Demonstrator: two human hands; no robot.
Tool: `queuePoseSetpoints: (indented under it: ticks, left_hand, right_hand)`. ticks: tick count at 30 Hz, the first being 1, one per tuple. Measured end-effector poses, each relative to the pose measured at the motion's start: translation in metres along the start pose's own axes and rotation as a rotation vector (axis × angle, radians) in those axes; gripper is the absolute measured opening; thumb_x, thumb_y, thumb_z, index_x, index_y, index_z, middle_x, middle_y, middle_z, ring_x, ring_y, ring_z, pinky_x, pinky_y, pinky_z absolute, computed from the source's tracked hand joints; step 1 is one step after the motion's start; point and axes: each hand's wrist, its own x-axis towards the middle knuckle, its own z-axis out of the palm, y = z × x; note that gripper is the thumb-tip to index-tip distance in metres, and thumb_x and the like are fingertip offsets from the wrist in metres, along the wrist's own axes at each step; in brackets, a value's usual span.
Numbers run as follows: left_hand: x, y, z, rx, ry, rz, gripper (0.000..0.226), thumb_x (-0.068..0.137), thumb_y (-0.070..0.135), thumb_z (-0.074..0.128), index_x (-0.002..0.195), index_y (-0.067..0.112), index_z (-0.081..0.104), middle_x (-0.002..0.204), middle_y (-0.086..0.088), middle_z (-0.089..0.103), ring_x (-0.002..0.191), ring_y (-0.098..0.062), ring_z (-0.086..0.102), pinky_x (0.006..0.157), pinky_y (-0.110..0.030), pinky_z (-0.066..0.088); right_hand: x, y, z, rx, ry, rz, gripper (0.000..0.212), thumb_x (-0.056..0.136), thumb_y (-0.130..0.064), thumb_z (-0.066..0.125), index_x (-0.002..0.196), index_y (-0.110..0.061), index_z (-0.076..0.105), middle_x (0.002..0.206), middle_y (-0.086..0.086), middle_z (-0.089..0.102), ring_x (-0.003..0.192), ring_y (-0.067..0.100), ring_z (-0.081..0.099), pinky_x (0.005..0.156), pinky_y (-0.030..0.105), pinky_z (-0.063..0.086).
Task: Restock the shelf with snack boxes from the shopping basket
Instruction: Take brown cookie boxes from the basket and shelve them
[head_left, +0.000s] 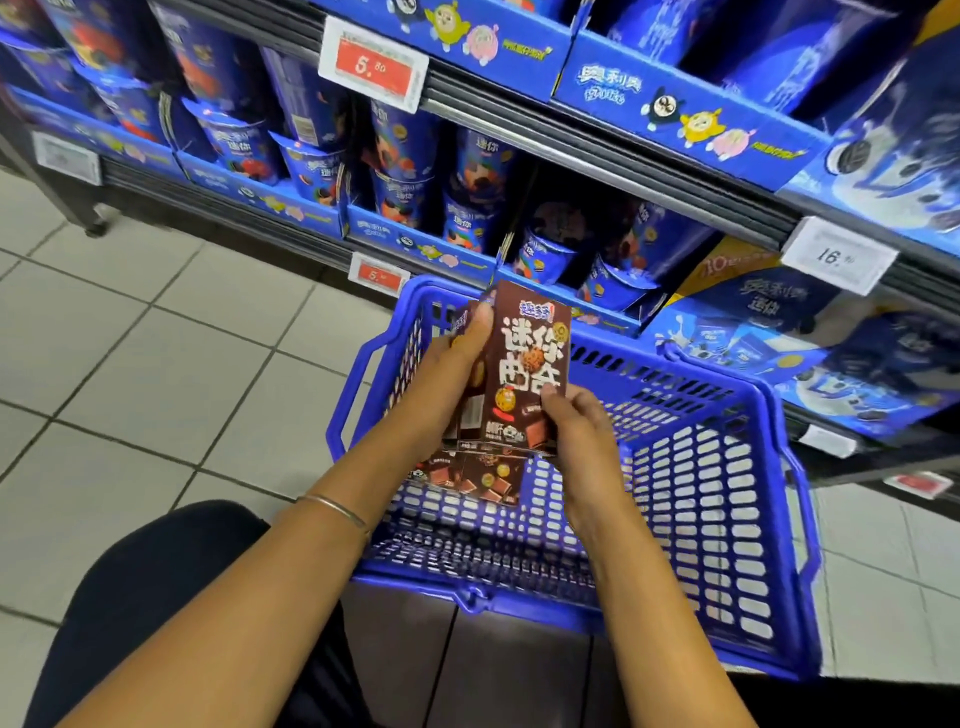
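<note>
A blue plastic shopping basket sits on the floor in front of the shelf. Above it I hold brown snack boxes upright with white lettering facing me. My left hand grips the stack from the left, thumb on the front box's upper edge, with a second box behind it. My right hand pinches the front box at its lower right side. More brown boxes lie in the basket under my hands.
The shelf ahead carries blue cookie cups in blue display trays, larger blue packs to the right, and price tags on the rails. White tiled floor spreads to the left. My dark-clothed knee is at the lower left.
</note>
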Motion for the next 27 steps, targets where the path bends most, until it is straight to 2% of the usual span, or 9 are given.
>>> queuePoseSetpoints:
  ticks: [4, 7, 10, 13, 17, 19, 21, 25, 27]
  left_hand:
    - [0.005, 0.001, -0.010, -0.056, 0.022, 0.048, 0.130, 0.052, 0.092, 0.076, 0.156, 0.022, 0.042, 0.134, -0.006, 0.071, 0.113, -0.023, 0.075, 0.102, -0.052, 0.057]
    - [0.004, 0.003, -0.013, -0.071, -0.040, 0.035, 0.131, 0.052, 0.086, 0.083, 0.159, 0.028, 0.036, 0.140, -0.007, 0.067, 0.118, -0.027, 0.072, 0.104, -0.054, 0.056]
    - [0.003, 0.003, -0.014, -0.052, -0.051, 0.052, 0.108, 0.063, 0.062, 0.092, 0.151, 0.024, 0.044, 0.128, -0.004, 0.075, 0.109, -0.026, 0.077, 0.095, -0.050, 0.061]
    - [0.001, 0.008, -0.018, -0.171, -0.038, 0.054, 0.077, 0.077, 0.041, 0.084, 0.143, 0.014, 0.054, 0.121, -0.010, 0.078, 0.105, -0.030, 0.077, 0.085, -0.043, 0.062]
    - [-0.006, 0.017, -0.020, -0.261, -0.051, 0.052, 0.073, 0.079, 0.036, 0.079, 0.142, 0.007, 0.056, 0.125, -0.017, 0.075, 0.104, -0.033, 0.076, 0.083, -0.041, 0.063]
    - [-0.008, 0.019, -0.021, -0.244, -0.037, 0.048, 0.075, 0.078, 0.037, 0.079, 0.144, 0.009, 0.054, 0.126, -0.015, 0.075, 0.108, -0.034, 0.075, 0.090, -0.045, 0.061]
    - [-0.009, 0.019, -0.022, -0.223, -0.037, 0.047, 0.076, 0.078, 0.038, 0.079, 0.144, 0.010, 0.053, 0.126, -0.014, 0.075, 0.110, -0.034, 0.075, 0.095, -0.048, 0.060]
    - [-0.008, 0.020, -0.023, -0.217, -0.055, 0.057, 0.076, 0.081, 0.038, 0.079, 0.145, 0.009, 0.051, 0.129, -0.016, 0.073, 0.114, -0.036, 0.073, 0.101, -0.053, 0.058]
    - [-0.008, 0.020, -0.020, -0.207, -0.071, 0.057, 0.075, 0.081, 0.038, 0.078, 0.145, 0.009, 0.052, 0.129, -0.015, 0.073, 0.115, -0.036, 0.073, 0.100, -0.052, 0.058]
  right_hand:
    - [-0.004, -0.004, 0.005, -0.038, -0.074, 0.001, 0.011, 0.097, -0.024, 0.068, 0.103, -0.014, 0.065, 0.096, 0.006, 0.073, 0.077, 0.009, 0.073, 0.061, 0.020, 0.055]
    - [-0.004, -0.007, 0.003, -0.058, -0.109, -0.014, 0.024, 0.093, -0.026, 0.072, 0.108, -0.009, 0.066, 0.112, 0.018, 0.071, 0.084, 0.013, 0.073, 0.071, 0.028, 0.056]
    - [0.006, -0.008, -0.002, 0.000, -0.136, -0.032, 0.034, 0.092, -0.043, 0.072, 0.108, -0.013, 0.069, 0.104, 0.017, 0.073, 0.087, 0.019, 0.073, 0.077, 0.035, 0.058]
    - [0.037, 0.011, -0.012, 0.112, -0.108, 0.145, 0.049, 0.089, -0.064, 0.061, 0.104, -0.019, 0.072, 0.096, 0.003, 0.071, 0.086, 0.019, 0.066, 0.084, 0.041, 0.055]
    - [0.079, 0.080, -0.009, -0.265, 0.110, 0.337, 0.020, 0.096, -0.031, 0.067, 0.100, -0.012, 0.064, 0.107, 0.010, 0.069, 0.086, 0.022, 0.065, 0.076, 0.037, 0.054]
    - [0.089, 0.113, -0.007, -0.453, 0.088, 0.439, 0.039, 0.091, -0.032, 0.074, 0.116, -0.004, 0.066, 0.120, 0.013, 0.068, 0.103, 0.029, 0.066, 0.090, 0.040, 0.055]
    - [0.093, 0.130, -0.004, -0.594, 0.042, 0.487, 0.052, 0.087, -0.037, 0.079, 0.124, -0.003, 0.065, 0.120, 0.012, 0.066, 0.111, 0.029, 0.064, 0.097, 0.040, 0.053]
    - [0.097, 0.135, -0.002, -0.529, 0.030, 0.446, 0.034, 0.079, -0.014, 0.086, 0.107, -0.004, 0.070, 0.111, 0.013, 0.075, 0.097, 0.027, 0.071, 0.089, 0.037, 0.057]
    - [0.095, 0.132, -0.008, -0.481, 0.042, 0.424, 0.039, 0.075, -0.010, 0.088, 0.109, 0.000, 0.069, 0.110, 0.015, 0.075, 0.099, 0.030, 0.072, 0.094, 0.041, 0.057]
